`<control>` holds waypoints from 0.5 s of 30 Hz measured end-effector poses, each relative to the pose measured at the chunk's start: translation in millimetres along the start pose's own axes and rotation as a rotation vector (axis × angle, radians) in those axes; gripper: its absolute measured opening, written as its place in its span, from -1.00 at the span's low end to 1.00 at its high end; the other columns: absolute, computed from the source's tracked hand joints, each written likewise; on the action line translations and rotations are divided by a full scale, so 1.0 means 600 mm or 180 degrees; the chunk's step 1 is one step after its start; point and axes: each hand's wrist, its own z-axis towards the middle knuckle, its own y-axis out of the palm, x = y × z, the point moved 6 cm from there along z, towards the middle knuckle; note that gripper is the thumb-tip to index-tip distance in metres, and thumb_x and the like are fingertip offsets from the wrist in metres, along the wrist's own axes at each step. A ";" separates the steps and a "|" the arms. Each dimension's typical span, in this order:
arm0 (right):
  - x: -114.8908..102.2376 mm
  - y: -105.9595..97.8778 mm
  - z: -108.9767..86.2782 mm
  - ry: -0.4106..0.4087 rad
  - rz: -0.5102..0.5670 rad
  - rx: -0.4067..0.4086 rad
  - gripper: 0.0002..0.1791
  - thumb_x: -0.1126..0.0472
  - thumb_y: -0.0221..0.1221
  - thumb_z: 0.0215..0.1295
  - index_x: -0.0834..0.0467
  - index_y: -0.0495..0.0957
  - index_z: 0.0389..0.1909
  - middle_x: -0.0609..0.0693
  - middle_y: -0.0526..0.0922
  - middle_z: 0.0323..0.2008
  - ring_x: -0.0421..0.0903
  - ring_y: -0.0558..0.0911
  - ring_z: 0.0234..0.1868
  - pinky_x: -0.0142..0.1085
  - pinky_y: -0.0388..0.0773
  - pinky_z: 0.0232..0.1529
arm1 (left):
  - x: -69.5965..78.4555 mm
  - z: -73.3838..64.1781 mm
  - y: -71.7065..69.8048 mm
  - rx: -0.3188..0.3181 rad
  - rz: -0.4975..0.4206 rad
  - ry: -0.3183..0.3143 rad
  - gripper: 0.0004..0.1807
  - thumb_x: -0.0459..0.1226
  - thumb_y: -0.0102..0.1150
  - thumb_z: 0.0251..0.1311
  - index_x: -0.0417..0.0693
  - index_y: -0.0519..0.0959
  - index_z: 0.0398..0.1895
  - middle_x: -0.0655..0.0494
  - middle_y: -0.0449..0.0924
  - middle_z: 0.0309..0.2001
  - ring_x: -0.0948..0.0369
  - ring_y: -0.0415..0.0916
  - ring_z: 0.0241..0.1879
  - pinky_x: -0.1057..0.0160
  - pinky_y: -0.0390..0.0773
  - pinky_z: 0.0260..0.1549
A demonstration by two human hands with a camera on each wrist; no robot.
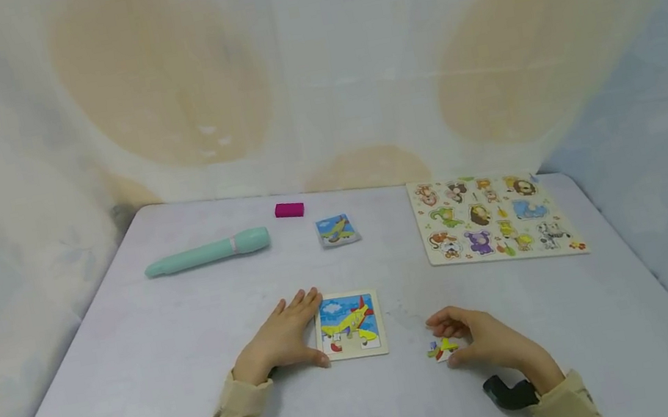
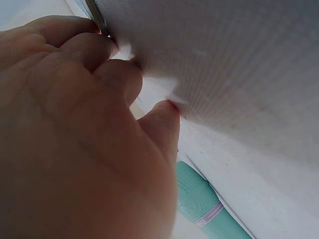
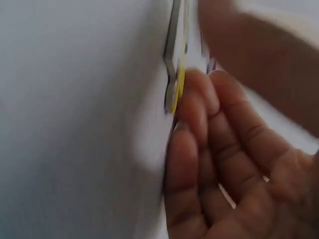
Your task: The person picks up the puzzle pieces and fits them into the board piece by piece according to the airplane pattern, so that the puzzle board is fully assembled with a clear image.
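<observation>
On the table, a small wooden jigsaw puzzle [image 1: 351, 325] in a square tray shows a yellow plane on blue, with bare gaps along its lower part. My left hand [image 1: 287, 332] rests along the tray's left side, fingers extended and thumb near the lower left corner. To the right, my right hand [image 1: 490, 341] holds a loose puzzle piece [image 1: 444, 348], yellow, red and white, between thumb and fingers close over the tabletop. The right wrist view shows this puzzle piece [image 3: 180, 82] edge-on at the fingertips.
A turquoise pen-shaped object [image 1: 207, 251] lies at the back left. Behind the puzzle are a magenta block [image 1: 289, 209] and a small wrapped plane picture [image 1: 337, 230]. An animal puzzle board [image 1: 490, 218] lies at the back right. Curtains [image 1: 353, 86] hang behind the table.
</observation>
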 end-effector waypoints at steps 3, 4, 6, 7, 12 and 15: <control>-0.008 0.004 -0.002 -0.0163 -0.0358 0.0045 -0.54 0.34 0.39 0.02 0.13 0.55 -0.01 -0.06 0.61 -0.06 -0.11 0.54 -0.02 -0.36 0.55 0.08 | 0.000 0.000 -0.002 0.0007 -0.0005 -0.0027 0.21 0.06 0.53 -0.20 -0.14 0.07 0.51 -0.01 -0.03 0.55 -0.01 -0.15 0.55 -0.16 -0.16 0.50; -0.012 0.005 -0.002 -0.0227 -0.0468 0.0056 -0.58 0.36 0.38 0.01 0.12 0.57 -0.06 -0.08 0.62 -0.08 -0.11 0.54 -0.03 -0.33 0.56 0.08 | 0.000 0.000 -0.002 0.0006 -0.0007 -0.0039 0.21 0.06 0.53 -0.20 -0.13 0.07 0.51 0.00 -0.03 0.55 0.00 -0.15 0.55 -0.15 -0.16 0.50; -0.019 0.005 0.002 -0.0295 -0.0630 0.0091 -0.65 0.39 0.37 0.01 0.10 0.58 -0.14 -0.10 0.60 -0.17 -0.15 0.53 -0.10 -0.34 0.57 -0.01 | 0.000 0.001 -0.002 0.0001 -0.0001 -0.0057 0.22 0.06 0.53 -0.20 -0.13 0.07 0.51 0.01 -0.03 0.55 0.01 -0.15 0.56 -0.15 -0.16 0.50; -0.022 0.004 0.005 -0.0308 -0.0688 0.0105 -0.67 0.40 0.37 0.01 0.09 0.58 -0.17 -0.11 0.58 -0.22 -0.17 0.51 -0.16 -0.36 0.56 -0.08 | 0.000 0.001 -0.002 -0.0001 -0.0001 -0.0060 0.22 0.06 0.53 -0.20 -0.13 0.06 0.51 0.01 -0.03 0.55 0.01 -0.16 0.56 -0.15 -0.16 0.50; -0.030 -0.007 0.031 -0.0192 -0.0662 0.0182 -0.74 0.40 0.35 0.05 0.11 0.55 -0.26 -0.06 0.49 -0.37 -0.19 0.41 -0.34 -0.42 0.40 -0.36 | 0.002 0.000 -0.003 0.0002 -0.0005 -0.0031 0.21 0.06 0.53 -0.19 -0.15 0.07 0.51 -0.02 -0.03 0.55 -0.02 -0.15 0.55 -0.16 -0.16 0.50; -0.040 -0.016 0.053 -0.0141 -0.0649 0.0233 -0.78 0.40 0.34 0.07 0.14 0.55 -0.28 -0.04 0.52 -0.38 -0.17 0.45 -0.37 -0.41 0.41 -0.38 | 0.003 -0.001 -0.002 0.0011 -0.0038 -0.0015 0.21 0.05 0.53 -0.20 -0.16 0.08 0.50 -0.04 -0.02 0.54 -0.03 -0.15 0.55 -0.16 -0.17 0.50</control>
